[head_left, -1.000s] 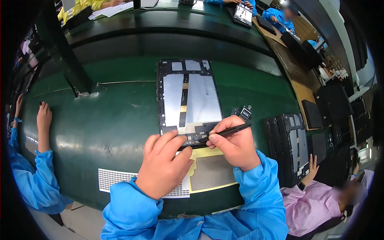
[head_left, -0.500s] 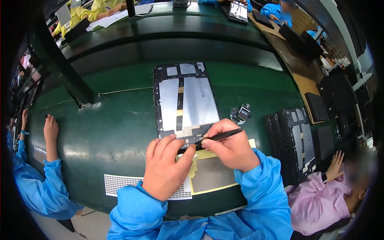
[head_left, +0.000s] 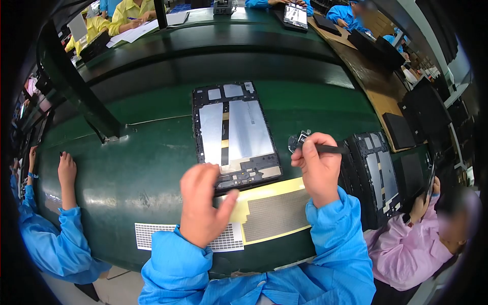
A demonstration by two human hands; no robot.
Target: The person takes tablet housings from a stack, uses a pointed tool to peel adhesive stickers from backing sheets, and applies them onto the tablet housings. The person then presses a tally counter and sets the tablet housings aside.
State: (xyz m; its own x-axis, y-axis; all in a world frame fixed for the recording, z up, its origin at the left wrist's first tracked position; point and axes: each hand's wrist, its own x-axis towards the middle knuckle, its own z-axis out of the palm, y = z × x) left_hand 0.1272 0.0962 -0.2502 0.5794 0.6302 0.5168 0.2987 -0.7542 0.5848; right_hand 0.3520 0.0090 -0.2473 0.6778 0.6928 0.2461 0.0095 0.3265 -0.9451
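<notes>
An opened tablet [head_left: 244,129] lies on the green table, its metal plates and a dark ribbon strip exposed. Over its lower left corner, my left hand [head_left: 206,203] is slightly blurred, thumb apart from the fingers, holding nothing. Off the tablet's right side, my right hand [head_left: 321,165] pinches a slim black tool that looks like tweezers [head_left: 333,149], its rear end pointing right. The tool's tip is hidden by the fingers. Right behind those fingers stands a small counter-like device [head_left: 304,136], partly covered. A yellow-edged sheet of tiny dark pieces [head_left: 277,216] lies below the tablet.
A white label sheet [head_left: 152,236] lies partly under my left forearm. Several similar tablets [head_left: 376,170] are stacked at right, near a person in pink [head_left: 417,254]. A co-worker's hand [head_left: 67,170] rests on the table at left. A dark post [head_left: 81,86] rises at back left.
My right hand has moved right and up with the black tweezers, from the tablet's lower edge to the counter-like device. My left hand has lifted slightly and its thumb has come away from the tablet's edge.
</notes>
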